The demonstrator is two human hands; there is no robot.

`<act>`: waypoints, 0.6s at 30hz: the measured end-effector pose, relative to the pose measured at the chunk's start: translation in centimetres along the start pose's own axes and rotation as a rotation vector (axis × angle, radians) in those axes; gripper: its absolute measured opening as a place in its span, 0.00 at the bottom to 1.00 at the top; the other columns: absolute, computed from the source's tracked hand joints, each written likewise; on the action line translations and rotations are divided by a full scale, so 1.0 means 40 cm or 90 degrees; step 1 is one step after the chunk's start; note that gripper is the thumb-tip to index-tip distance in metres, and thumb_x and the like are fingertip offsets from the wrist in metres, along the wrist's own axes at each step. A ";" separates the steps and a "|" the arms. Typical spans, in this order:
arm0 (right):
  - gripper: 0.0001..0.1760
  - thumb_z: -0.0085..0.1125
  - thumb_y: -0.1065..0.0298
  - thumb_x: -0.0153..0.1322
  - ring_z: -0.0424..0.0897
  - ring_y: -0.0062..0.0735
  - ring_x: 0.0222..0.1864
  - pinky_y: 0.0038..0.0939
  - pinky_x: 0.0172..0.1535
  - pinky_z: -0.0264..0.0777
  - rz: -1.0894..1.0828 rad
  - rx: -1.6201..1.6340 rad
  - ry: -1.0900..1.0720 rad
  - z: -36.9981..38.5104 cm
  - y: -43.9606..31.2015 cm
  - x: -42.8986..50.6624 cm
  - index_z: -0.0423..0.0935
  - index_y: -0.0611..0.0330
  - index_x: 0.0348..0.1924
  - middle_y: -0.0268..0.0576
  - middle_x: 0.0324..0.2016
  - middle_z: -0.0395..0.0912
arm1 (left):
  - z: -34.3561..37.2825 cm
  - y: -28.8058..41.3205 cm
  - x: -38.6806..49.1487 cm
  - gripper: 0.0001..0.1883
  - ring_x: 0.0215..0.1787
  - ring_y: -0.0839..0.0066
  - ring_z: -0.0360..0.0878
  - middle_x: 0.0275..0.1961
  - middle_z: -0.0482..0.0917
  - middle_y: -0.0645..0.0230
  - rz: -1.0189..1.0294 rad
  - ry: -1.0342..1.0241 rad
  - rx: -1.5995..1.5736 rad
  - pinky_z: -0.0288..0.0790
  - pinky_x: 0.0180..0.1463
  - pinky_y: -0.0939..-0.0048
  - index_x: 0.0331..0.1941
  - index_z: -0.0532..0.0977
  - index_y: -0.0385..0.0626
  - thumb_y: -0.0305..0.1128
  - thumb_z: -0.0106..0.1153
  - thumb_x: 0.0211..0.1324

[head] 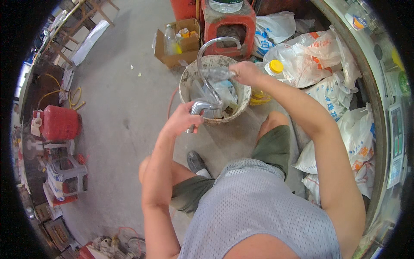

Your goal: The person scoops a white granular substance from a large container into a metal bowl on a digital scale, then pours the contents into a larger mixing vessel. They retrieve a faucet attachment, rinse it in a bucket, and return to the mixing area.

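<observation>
My left hand (186, 119) grips the chrome body of a faucet (206, 106), whose curved spout rises over a stained white bucket (183, 94). Beyond the bucket's right side, my right hand (247, 73) is closed on the end of a clear plastic piece (218, 74), blurred, perhaps a bag or bottle; its exact kind I cannot tell. Crumpled plastic bags (224, 90) and other refuse lie inside the bucket, below both hands. Part of the faucet is hidden by my left fingers.
Behind the bucket stand a cardboard box (176, 60) with bottles and a red plastic stool (228, 17). A yellow-capped oil jug (260, 96) and filled plastic sacks (326, 94) crowd the right. Far left are a red jerrycan (61, 123) and a grey stool (69, 171).
</observation>
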State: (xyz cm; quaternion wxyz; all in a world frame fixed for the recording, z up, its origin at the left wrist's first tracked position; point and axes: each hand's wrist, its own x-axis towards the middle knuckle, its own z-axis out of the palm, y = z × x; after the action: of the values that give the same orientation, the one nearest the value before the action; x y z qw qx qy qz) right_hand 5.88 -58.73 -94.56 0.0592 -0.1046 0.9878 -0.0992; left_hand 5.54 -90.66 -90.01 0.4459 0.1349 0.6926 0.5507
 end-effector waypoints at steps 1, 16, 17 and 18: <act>0.12 0.65 0.59 0.68 0.84 0.58 0.45 0.55 0.46 0.78 0.011 -0.025 0.014 -0.019 -0.001 0.011 0.81 0.52 0.42 0.52 0.38 0.85 | -0.003 0.001 -0.001 0.13 0.21 0.78 0.77 0.27 0.77 0.70 0.007 -0.006 -0.004 0.69 0.24 0.71 0.39 0.76 0.38 0.24 0.63 0.48; 0.26 0.66 0.49 0.70 0.87 0.46 0.44 0.42 0.49 0.77 0.283 0.678 0.065 -0.012 -0.171 -0.190 0.84 0.66 0.46 0.57 0.39 0.88 | -0.032 -0.032 0.050 0.15 0.18 0.74 0.77 0.24 0.77 0.67 0.022 -0.010 -0.169 0.70 0.22 0.70 0.42 0.76 0.38 0.22 0.64 0.46; 0.25 0.65 0.50 0.70 0.87 0.50 0.45 0.42 0.50 0.77 0.226 0.612 0.098 -0.006 -0.190 -0.208 0.84 0.63 0.49 0.59 0.41 0.87 | -0.033 -0.033 0.053 0.16 0.17 0.73 0.77 0.24 0.77 0.66 0.030 0.006 -0.173 0.70 0.22 0.70 0.42 0.76 0.37 0.22 0.64 0.46; 0.23 0.65 0.51 0.69 0.86 0.52 0.44 0.43 0.50 0.77 0.216 0.591 0.049 -0.001 -0.209 -0.217 0.85 0.62 0.47 0.58 0.40 0.87 | -0.032 -0.035 0.056 0.16 0.17 0.73 0.77 0.24 0.78 0.65 0.033 0.022 -0.176 0.71 0.22 0.70 0.42 0.76 0.37 0.22 0.63 0.46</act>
State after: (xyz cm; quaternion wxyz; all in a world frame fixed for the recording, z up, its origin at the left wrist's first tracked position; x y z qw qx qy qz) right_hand 15.92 -64.86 -91.96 0.0780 0.0992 0.8438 -0.5216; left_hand 3.72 -90.48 -92.30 0.4340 0.0806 0.6136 0.6547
